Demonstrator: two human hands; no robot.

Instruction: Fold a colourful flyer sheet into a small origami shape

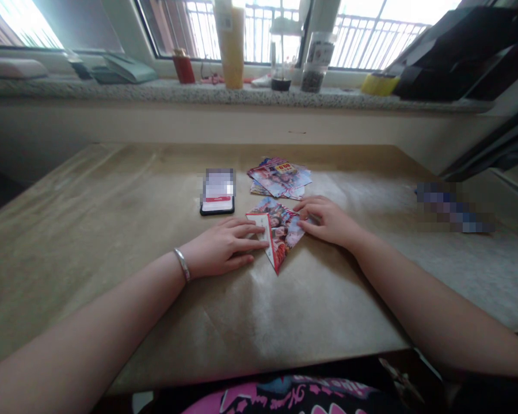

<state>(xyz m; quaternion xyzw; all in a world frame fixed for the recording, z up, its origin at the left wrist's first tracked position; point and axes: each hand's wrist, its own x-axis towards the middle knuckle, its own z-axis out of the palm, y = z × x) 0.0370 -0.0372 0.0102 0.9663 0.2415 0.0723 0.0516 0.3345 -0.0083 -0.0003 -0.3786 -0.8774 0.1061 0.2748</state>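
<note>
A colourful printed paper sheet lies on the table with its pointed corner towards me. Its left side is folded inward, showing a white back with a red border. My left hand, a silver bangle on its wrist, rests with outstretched fingers flat on that folded flap. At the sheet's right edge, my right hand has its fingers bent and its thumb close to them, gripping the corner; the exact contact is partly hidden. Just beyond the sheet is a loose pile of similar printed papers.
A phone with a lit, blurred screen lies left of the pile. Far right on the table is a blurred bluish item. Bottles and jars, including a yellow container, line the granite windowsill behind.
</note>
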